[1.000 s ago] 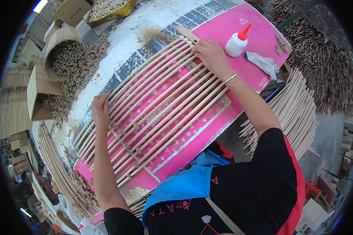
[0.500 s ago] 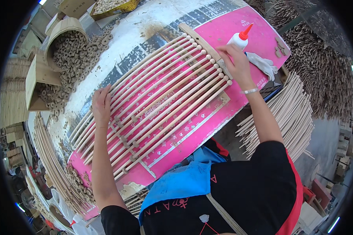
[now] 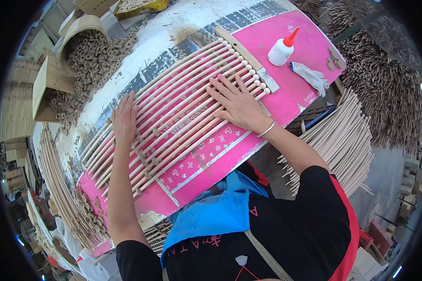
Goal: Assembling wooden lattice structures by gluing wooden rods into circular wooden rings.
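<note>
A row of pale wooden rods with round ball ends (image 3: 187, 100) lies side by side on a pink sheet (image 3: 220, 154). Brown wooden rings (image 3: 156, 132) sit on the rods toward their left part. My left hand (image 3: 124, 119) rests across the rods near their left part, fingers stretched out. Over the near rods, close to the ball ends, my right hand (image 3: 239, 105) lies flat with fingers spread. The ball ends line up along a wooden bar (image 3: 239, 47) at the upper right. Neither hand grasps anything; some rods are hidden under both.
A white bottle with a red tip (image 3: 280, 52) stands right of the bar, near a white glove (image 3: 310, 77). Many wooden rings (image 3: 86, 58) spill from round and square wooden containers at the left. Bundled rods (image 3: 337, 136) lie at the right; a yellow tray (image 3: 147, 8) sits far back.
My right hand has moved from beside the wooden bar down and left onto the rods, its fingers now spread. The near rods have shifted away from me, closer to the others.
</note>
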Demonstrator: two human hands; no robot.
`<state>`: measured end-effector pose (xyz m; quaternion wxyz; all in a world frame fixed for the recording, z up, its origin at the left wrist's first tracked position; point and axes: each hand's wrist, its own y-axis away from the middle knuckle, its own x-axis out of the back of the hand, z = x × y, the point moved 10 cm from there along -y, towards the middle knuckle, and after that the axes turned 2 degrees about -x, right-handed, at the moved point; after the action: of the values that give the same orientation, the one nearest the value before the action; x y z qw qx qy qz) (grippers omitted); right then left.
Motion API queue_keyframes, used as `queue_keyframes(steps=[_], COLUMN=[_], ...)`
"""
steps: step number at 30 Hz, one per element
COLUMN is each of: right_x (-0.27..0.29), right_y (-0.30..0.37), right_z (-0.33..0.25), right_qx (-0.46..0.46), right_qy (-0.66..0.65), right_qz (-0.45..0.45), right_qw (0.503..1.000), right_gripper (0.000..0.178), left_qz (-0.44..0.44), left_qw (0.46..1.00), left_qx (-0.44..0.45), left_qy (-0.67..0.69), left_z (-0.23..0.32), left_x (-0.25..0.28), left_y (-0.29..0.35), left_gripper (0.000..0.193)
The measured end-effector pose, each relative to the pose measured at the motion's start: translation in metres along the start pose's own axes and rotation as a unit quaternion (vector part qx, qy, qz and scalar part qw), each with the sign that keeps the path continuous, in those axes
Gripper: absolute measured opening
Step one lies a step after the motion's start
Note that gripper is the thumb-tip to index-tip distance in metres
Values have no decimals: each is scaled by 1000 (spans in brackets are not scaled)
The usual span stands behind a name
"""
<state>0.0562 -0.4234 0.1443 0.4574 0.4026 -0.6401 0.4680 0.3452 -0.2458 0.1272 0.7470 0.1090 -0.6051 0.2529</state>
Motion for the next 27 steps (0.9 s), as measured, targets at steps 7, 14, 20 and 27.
queue_keyframes(steps=[7, 14, 20, 27], right_x=[10, 85, 38, 28], right_y=[5, 96, 49, 47], right_z=[6, 180, 251, 259], right_qx=[-24, -353, -340, -319], right_qy=[-77, -229, -390, -398], right_qz=[1, 291, 221, 201], right_qw=[997, 859, 826, 836], right_gripper=[76, 61, 85, 77], left_qz=[-36, -3, 67, 56], left_qw=[996, 997, 997, 995], left_qx=[44, 47, 18, 31], left_qy=[-67, -62, -34, -73], left_z=[4, 37, 77, 97], left_x=[-9, -8, -27, -23], left_y=[-4, -18, -48, -46], left_gripper=[58, 61, 62, 55])
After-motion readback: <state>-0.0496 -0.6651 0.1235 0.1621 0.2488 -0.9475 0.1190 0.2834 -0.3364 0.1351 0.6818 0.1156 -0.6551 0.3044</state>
